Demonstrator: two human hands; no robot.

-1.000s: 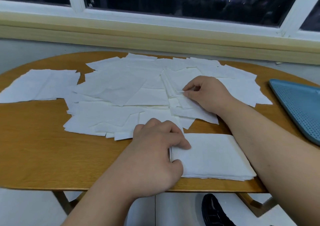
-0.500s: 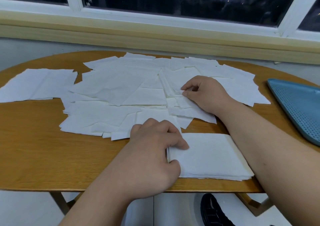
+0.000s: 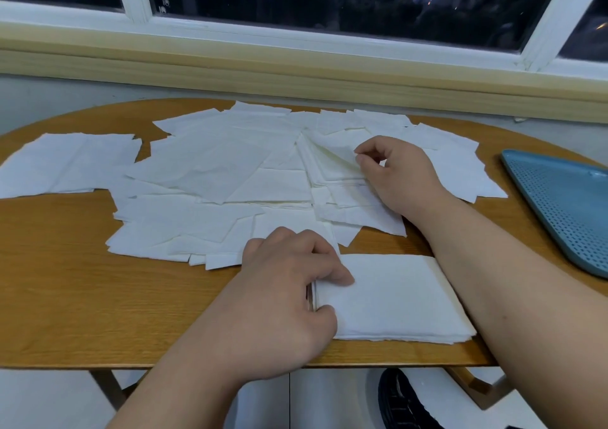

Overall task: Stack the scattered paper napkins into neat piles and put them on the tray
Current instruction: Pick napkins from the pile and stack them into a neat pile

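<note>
The right hand (image 3: 394,175) pinches the raised edge of a single napkin (image 3: 332,162) between thumb and forefinger, other fingers loosely curled, over the heap toward the far right of the table (image 3: 65,290). The left hand (image 3: 289,283) grips the left end of the neat pile (image 3: 394,300), forefinger on top and thumb at its near corner. The pile lies at the table's near edge, right of centre.

The step in hand looks to be peeling one sheet free to add to that pile. It will likely go best if the sheet is lifted slowly. The paper looks thin enough to cling and could drag a neighbour along. Whether the pinch holds one layer or more cannot be told from here.

The left hand could serve as a stop, the new sheet squared against its fingers. The forefinger would have to lift for the sheet to land flat. The pile sits close to the near edge, so a hard push could send it over.

The loose napkins (image 3: 210,178) overlap across the middle up to the far edge. A separate patch of napkins (image 3: 65,162) lies flat by the left edge. The blue perforated tray (image 3: 566,208) waits at the right edge, nothing seen on the part in view. Most of the job appears to lie ahead.
</note>
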